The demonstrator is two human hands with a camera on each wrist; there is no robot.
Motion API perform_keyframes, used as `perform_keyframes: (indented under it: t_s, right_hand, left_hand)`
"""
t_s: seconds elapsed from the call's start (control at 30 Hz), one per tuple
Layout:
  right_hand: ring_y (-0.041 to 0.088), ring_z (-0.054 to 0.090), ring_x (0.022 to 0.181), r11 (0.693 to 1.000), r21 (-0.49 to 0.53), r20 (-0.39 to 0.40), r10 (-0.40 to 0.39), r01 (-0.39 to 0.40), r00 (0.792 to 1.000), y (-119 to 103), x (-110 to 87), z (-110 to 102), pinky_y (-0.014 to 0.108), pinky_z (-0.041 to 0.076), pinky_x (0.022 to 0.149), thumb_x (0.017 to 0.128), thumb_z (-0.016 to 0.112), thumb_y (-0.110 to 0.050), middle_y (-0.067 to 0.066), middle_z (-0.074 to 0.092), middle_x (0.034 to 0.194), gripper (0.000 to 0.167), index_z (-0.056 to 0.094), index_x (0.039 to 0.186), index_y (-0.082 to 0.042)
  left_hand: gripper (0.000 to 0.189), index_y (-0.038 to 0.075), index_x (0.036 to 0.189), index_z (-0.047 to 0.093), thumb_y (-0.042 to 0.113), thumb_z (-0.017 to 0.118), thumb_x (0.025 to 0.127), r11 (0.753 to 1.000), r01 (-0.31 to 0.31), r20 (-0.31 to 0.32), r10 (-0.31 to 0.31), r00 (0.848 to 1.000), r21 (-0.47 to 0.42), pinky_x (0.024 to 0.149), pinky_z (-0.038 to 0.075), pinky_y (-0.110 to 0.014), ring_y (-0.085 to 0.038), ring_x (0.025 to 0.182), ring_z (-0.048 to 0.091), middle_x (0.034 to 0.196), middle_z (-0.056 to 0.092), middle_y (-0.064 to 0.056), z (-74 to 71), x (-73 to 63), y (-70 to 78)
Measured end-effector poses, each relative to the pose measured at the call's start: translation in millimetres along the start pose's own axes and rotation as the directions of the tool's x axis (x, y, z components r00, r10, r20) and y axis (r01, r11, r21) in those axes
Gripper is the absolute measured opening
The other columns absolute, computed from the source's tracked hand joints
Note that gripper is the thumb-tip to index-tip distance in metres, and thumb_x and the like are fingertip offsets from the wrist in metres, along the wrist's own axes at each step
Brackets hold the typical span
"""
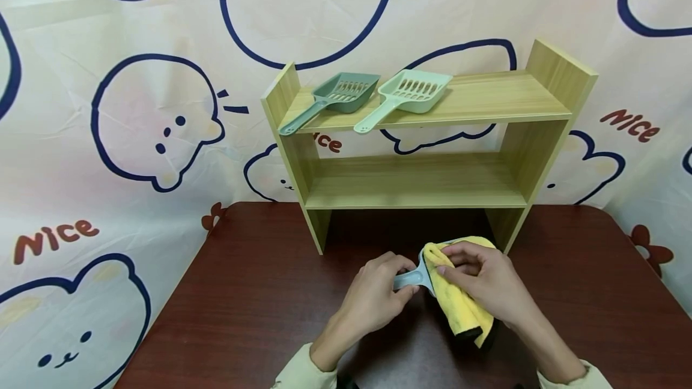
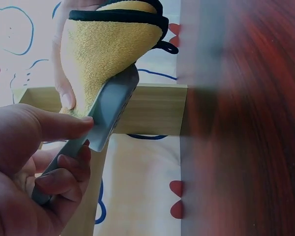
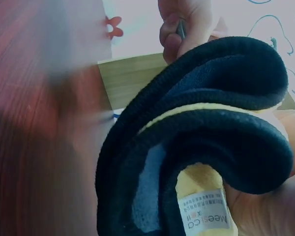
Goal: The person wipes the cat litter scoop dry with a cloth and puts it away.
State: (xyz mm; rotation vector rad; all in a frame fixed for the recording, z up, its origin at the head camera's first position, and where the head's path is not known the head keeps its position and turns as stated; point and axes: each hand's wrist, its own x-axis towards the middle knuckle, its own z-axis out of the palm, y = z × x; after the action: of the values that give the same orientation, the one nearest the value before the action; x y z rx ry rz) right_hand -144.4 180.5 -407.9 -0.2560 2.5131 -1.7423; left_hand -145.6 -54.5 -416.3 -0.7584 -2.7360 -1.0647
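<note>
My left hand [image 1: 377,292] grips the handle of a light blue litter scoop [image 1: 418,276], its fingers curled round it in the left wrist view. Over the scoop's pan drapes a yellow cloth [image 1: 459,299] with black edging. My right hand [image 1: 493,281] pinches that cloth against the pan, thumb and fingers bunching it. In the left wrist view the scoop's pan [image 2: 115,105] shows below the cloth, tilted. The right wrist view shows the cloth's dark folded edges [image 3: 226,123] and a white label [image 3: 205,214]. Most of the pan is hidden under the cloth.
A wooden shelf [image 1: 416,182] stands at the back of the dark red table [image 1: 243,317]. On its top board lie a dark green litter scoop [image 1: 346,92] and a pale green one [image 1: 413,90], handles jutting over the front edge. A patterned curtain [image 1: 162,227] hangs behind.
</note>
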Motion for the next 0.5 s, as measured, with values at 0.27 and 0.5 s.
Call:
perform_keyframes:
  t_s: [0.27,0.5]
  right_hand:
    - [0.006,0.078,0.086,0.997,-0.07,-0.096,-0.029,0.022,0.995,1.9,1.2,-11.0,0.031,0.063,0.067,0.096,0.083,-0.019,0.014,0.079,0.11,0.036,0.073,0.126,-0.003]
    - [0.0,0.076,0.088,0.996,-0.086,-0.137,-0.027,0.015,0.99,0.5,1.3,-27.4,0.029,0.063,0.068,0.098,0.081,-0.023,0.017,0.078,0.114,0.041,0.071,0.13,0.0]
  left_hand:
    - [0.019,0.013,0.109,0.078,0.016,0.086,0.092,1.0,-0.012,-0.014,0.013,1.0,0.017,0.068,0.046,-0.018,-0.002,0.077,0.056,0.1,0.072,0.002,-3.7,1.0,-3.5]
    - [0.019,0.013,0.109,0.077,0.015,0.086,0.092,1.0,-0.015,-0.015,0.014,1.0,-0.013,0.068,0.046,-0.019,-0.003,0.076,0.055,0.1,0.072,0.002,-13.0,1.5,-9.7]
